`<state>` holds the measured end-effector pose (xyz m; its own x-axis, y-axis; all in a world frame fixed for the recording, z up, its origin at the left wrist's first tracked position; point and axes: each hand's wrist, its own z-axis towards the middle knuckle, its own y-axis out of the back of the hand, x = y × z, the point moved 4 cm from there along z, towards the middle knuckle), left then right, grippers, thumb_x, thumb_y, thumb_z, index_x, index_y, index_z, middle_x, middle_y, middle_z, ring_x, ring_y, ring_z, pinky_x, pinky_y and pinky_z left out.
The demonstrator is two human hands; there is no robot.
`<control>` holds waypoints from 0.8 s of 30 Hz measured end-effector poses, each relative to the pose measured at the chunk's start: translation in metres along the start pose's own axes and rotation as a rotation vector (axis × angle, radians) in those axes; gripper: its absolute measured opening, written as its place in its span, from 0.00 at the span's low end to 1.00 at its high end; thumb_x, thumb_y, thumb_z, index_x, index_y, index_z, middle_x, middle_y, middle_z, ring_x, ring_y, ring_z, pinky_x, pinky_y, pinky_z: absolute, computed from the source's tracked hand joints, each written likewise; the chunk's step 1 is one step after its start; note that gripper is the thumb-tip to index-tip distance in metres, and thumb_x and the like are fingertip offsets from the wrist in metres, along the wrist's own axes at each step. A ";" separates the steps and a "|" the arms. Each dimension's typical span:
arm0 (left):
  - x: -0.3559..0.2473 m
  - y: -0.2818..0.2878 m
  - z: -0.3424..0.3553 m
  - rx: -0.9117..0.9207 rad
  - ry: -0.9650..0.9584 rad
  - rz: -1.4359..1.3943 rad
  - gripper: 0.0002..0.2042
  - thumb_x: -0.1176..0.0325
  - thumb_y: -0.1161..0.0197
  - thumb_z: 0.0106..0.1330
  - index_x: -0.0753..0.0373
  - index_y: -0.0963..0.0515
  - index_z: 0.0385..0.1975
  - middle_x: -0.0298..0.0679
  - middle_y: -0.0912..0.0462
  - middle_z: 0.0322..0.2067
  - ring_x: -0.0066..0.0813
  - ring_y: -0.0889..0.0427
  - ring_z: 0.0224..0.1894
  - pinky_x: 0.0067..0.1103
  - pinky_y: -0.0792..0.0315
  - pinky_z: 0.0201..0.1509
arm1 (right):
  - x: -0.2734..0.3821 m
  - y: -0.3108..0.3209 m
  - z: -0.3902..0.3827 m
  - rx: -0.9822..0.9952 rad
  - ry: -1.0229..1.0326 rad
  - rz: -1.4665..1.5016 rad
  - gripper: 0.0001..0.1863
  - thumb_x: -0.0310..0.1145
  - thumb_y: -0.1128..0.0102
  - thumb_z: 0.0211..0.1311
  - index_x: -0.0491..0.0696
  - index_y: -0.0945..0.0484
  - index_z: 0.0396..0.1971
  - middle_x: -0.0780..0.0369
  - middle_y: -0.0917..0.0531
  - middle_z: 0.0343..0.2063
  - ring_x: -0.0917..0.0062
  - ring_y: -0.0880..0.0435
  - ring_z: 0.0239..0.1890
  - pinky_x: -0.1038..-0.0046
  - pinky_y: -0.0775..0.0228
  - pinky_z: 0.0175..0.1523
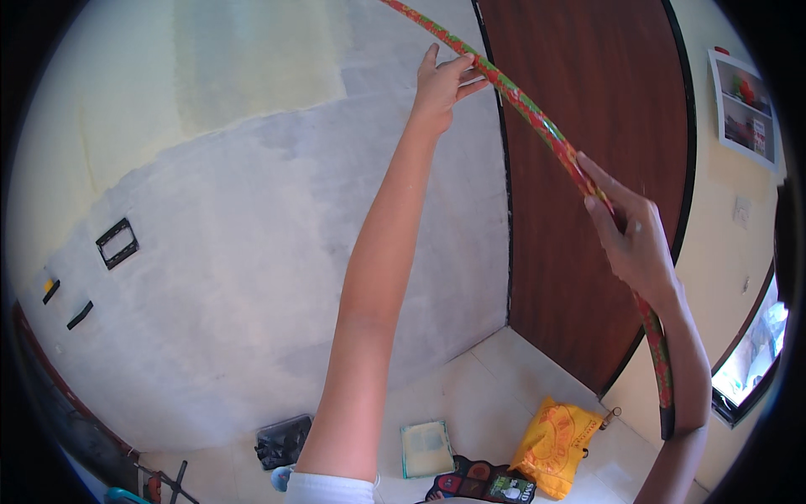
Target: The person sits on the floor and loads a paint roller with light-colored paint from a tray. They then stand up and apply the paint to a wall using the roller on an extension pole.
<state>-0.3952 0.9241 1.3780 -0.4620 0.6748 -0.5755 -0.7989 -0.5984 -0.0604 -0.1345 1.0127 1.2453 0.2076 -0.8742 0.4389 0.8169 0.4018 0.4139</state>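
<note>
A long pole wrapped in a red and green pattern slants from the top of the view down to the right. Its black-capped lower end lies along my right forearm, and its upper end runs out of view. My right hand grips the pole between thumb and fingers. Farther up, my left hand reaches out with fingers stretched and apart. Its fingertips are at the pole, seemingly touching it, without closing round it. Behind my left arm stands a wall with patchy grey-white and cream paint.
A dark brown door with black edging is behind the pole. On the tiled floor lie a yellow bag, a dark patterned mat, a pale square tray and a black plastic-lined tray. A black bracket is on the wall.
</note>
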 end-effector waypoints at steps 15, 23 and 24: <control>-0.026 0.060 0.028 0.077 -0.045 0.102 0.41 0.67 0.41 0.67 0.72 0.63 0.70 0.56 0.27 0.51 0.42 0.21 0.50 0.29 0.21 0.53 | 0.066 -0.088 0.161 -0.126 0.082 0.105 0.23 0.39 0.49 0.68 0.55 0.28 0.62 0.66 0.31 0.10 0.83 0.34 0.08 0.77 0.35 0.16; -0.017 0.095 0.025 0.042 -0.007 0.064 0.36 0.60 0.45 0.71 0.74 0.56 0.69 0.58 0.30 0.54 0.43 0.22 0.52 0.31 0.23 0.56 | 0.062 -0.102 0.132 -0.079 0.034 0.071 0.23 0.38 0.49 0.68 0.54 0.28 0.62 0.66 0.31 0.10 0.84 0.33 0.08 0.77 0.36 0.15; -0.010 0.096 0.023 0.033 0.007 0.061 0.35 0.60 0.46 0.71 0.74 0.54 0.68 0.58 0.30 0.54 0.43 0.22 0.52 0.31 0.24 0.57 | 0.054 -0.102 0.119 -0.057 -0.001 0.078 0.23 0.36 0.49 0.68 0.54 0.29 0.62 0.66 0.30 0.11 0.85 0.34 0.09 0.78 0.36 0.16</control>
<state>-0.4758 0.8698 1.3966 -0.5077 0.6342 -0.5831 -0.7814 -0.6240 0.0017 -0.2709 0.9568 1.3214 0.2714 -0.8404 0.4691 0.8276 0.4526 0.3321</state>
